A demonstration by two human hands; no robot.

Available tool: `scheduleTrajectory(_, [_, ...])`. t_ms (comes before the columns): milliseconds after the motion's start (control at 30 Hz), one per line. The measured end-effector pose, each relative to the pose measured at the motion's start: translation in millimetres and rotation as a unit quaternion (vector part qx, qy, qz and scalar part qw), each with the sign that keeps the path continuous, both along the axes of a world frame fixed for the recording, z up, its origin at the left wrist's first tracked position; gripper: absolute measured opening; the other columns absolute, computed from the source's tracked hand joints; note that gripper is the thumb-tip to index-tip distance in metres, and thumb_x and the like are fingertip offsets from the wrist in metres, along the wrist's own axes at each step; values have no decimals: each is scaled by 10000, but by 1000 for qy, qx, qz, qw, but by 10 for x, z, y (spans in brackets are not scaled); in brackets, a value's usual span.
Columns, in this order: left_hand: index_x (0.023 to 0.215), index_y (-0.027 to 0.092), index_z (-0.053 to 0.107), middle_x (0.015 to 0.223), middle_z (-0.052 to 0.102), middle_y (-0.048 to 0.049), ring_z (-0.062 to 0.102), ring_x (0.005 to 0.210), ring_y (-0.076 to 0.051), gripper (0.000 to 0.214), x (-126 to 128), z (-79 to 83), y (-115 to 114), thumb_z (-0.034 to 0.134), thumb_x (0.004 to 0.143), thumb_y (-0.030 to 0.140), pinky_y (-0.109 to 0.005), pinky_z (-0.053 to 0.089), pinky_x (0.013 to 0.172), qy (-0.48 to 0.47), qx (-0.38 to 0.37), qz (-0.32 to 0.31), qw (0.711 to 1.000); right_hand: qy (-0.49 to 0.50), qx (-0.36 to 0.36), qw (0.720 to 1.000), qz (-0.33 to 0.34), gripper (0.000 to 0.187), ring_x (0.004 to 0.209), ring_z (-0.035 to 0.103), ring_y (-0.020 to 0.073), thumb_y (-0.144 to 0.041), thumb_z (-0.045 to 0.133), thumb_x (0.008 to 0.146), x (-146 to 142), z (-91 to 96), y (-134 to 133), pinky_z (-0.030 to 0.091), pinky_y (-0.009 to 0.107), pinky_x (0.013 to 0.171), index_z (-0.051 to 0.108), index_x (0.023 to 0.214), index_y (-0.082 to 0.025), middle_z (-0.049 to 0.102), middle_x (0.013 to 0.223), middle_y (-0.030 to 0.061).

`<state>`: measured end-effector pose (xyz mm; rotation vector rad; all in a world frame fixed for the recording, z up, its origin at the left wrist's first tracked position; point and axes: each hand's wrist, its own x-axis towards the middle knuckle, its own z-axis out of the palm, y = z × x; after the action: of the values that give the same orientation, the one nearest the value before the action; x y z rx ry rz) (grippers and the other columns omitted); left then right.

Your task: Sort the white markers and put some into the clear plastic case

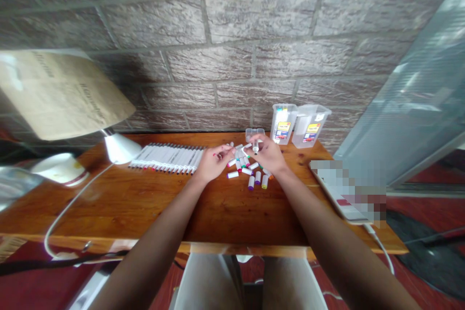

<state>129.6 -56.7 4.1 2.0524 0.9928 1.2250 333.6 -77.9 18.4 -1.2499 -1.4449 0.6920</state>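
Small white marker caps with coloured ends lie in a loose pile on the wooden table, one purple-ended cap [251, 182] among those nearest me. My right hand [271, 155] is over the right side of the pile, its thumb and fingers pinching a white cap with a dark end [255, 147]. At the pile's left edge is my left hand [213, 162], fingers curled together; whatever may be in them is too small to make out, though a bit of red shows there. Just left of that hand, a row of white markers [167, 157] lies side by side.
Two clear plastic containers [284, 123] with labels stand by the brick wall, and a small clear piece [250, 134] lies behind my right hand. A lamp [121, 147] and a paper cup [61, 168] are on the left. A tablet-like device [332, 193] with a cable is at right.
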Motion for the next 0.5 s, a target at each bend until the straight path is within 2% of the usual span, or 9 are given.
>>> scheduleTrajectory(100, [1056, 176, 765, 1029, 796, -83, 745, 947, -222, 478, 25, 52, -27, 658, 859, 598, -333, 592, 881, -50, -61, -43, 996, 131, 15, 988, 78, 349, 694, 653, 179, -366, 785, 661, -95, 111, -70, 504, 295, 654, 606, 940, -258, 687, 724, -41])
scheduleTrajectory(167, [1083, 170, 765, 1074, 788, -99, 748, 970, -239, 549, 31, 92, -51, 679, 820, 644, -336, 609, 856, -60, -82, -63, 993, 174, 12, 978, 112, 385, 712, 657, 184, -396, 808, 642, -155, 171, -126, 501, 297, 649, 587, 926, -259, 688, 739, -36])
scheduleTrajectory(300, [1146, 165, 754, 1048, 792, -111, 758, 919, -255, 598, 24, 139, -83, 728, 780, 637, -326, 626, 746, -70, -101, -84, 989, 194, -9, 971, 139, 443, 596, 586, 145, -464, 827, 626, -216, 205, -192, 430, 264, 551, 577, 930, -260, 635, 691, -63])
scheduleTrajectory(500, [1108, 168, 753, 1085, 789, -97, 743, 995, -245, 514, 43, 134, -74, 822, 733, 512, -356, 595, 890, -129, -125, -102, 978, 214, -10, 965, 155, 479, 447, 421, 81, -488, 865, 611, -215, 155, -147, 328, 230, 442, 589, 928, -257, 568, 623, -92])
